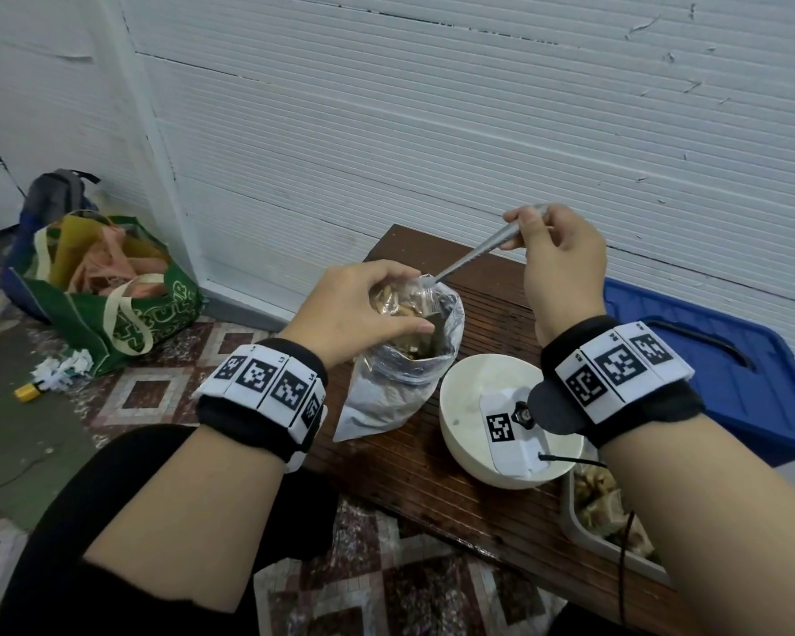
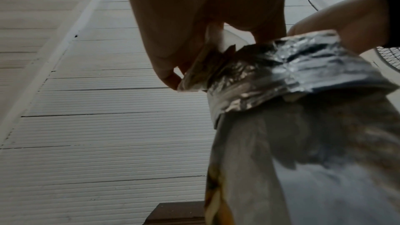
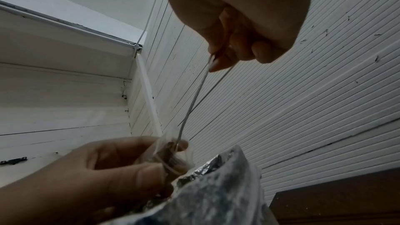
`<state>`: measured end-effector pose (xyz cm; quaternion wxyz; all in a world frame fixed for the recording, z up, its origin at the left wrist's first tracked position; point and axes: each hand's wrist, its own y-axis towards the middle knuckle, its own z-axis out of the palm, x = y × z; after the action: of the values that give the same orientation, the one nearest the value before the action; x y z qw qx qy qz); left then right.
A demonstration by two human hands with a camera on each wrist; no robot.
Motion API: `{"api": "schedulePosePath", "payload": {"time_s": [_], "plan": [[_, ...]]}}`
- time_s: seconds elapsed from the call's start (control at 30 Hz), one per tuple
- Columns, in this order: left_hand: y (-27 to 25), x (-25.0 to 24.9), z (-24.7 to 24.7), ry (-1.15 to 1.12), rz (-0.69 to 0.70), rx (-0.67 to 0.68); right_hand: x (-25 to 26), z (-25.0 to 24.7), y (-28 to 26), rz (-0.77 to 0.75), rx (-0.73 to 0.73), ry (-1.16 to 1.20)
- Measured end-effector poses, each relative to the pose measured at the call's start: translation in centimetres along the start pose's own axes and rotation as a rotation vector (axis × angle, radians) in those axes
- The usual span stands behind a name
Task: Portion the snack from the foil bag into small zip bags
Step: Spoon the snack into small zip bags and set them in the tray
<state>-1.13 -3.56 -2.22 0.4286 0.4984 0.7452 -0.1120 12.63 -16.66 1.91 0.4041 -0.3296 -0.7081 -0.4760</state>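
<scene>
A silver foil bag stands open on the low wooden table, with tan snack pieces showing inside. My left hand pinches a small clear zip bag partly filled with snack, just above the foil bag's mouth. In the left wrist view the foil bag fills the right side. My right hand grips the handle of a metal spoon whose bowl dips into the zip bag's mouth. The right wrist view shows the spoon running down into the zip bag.
An empty white bowl sits right of the foil bag. A grey tray holding filled snack bags lies at the table's near right. A blue bin lid lies beyond it. A green tote bag stands on the floor at left.
</scene>
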Motion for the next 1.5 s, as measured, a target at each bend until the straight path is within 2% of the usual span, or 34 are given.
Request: {"api": "schedulePosePath", "payload": {"time_s": [0.17, 0.33, 0.43, 0.5, 0.6, 0.8, 0.9, 1.23, 1.5], "plan": [[0.0, 0.2, -0.2, -0.072, -0.051, -0.071, 0.4, -0.7, 0.2, -0.128, -0.058, 0.072], [-0.1, 0.2, -0.7, -0.103, -0.063, -0.092, 0.4, -1.6, 0.7, -0.12, -0.207, 0.084], [-0.1, 0.4, -0.9, -0.135, -0.071, -0.099, 0.1, -1.8, 0.6, -0.099, -0.232, 0.005], [0.0, 0.5, -1.0, -0.169, -0.079, -0.106, -0.2, -1.5, 0.2, -0.092, -0.169, -0.051], [0.0, 0.5, -0.9, -0.201, -0.074, -0.085, -0.9, -0.7, -0.8, -0.11, 0.023, -0.155], [-0.1, 0.5, -0.9, -0.191, -0.062, -0.069, -2.8, 1.1, -3.3, -0.34, 0.38, -0.425], [-0.1, 0.4, -0.9, -0.176, -0.057, -0.072, -3.4, 1.5, -4.2, -0.367, 0.48, -0.467], [-0.4, -0.2, -1.0, -0.125, -0.059, -0.054, -3.6, 1.4, -4.2, -0.022, 0.342, -0.248], [-0.4, -0.2, -1.4, -0.14, -0.057, -0.049, -3.1, 0.8, -2.7, 0.099, 0.041, -0.211]]}}
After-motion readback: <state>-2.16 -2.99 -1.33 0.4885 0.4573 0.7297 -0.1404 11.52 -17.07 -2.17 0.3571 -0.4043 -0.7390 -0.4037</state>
